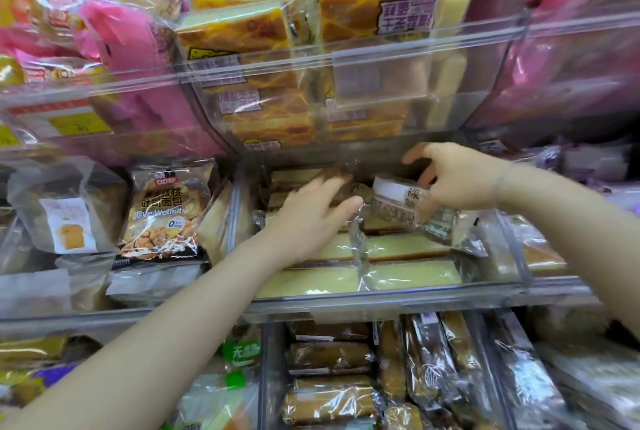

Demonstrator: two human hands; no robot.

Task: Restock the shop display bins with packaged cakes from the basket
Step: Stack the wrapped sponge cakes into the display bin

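Restocking looks well underway in the head view, though how much is left can't be told since the basket isn't in the shot at all. The middle clear bin (381,301) is already packed pretty full with pale yellow cake slabs (408,275) lined up along its near edge, so it's judged that only the far part of that bin is still being filled.

One packaged cake (405,202) is being held over the far right part of that bin, gripped by the right hand (457,180) with fingers curled over the top and thumb underneath. It's a brownish block in clear crinkly wrap with a white label strip across one end; some print is on the label but it's too blurred to read. The wrapper looks slippery and loose at the ends.

The left hand (311,218) is laid flat, fingers straight and together, pressed on the packs already in the bin, probably to hold them down or shove them aside so room is made.

Around it: a Rye Walnuts bread bag (166,211) in the bin to the left, orange-topped cheese cakes (242,34) stacked in the upper bin, pink bags (114,13) far left, and wrapped brown rolls (329,353) in the lower near bin.
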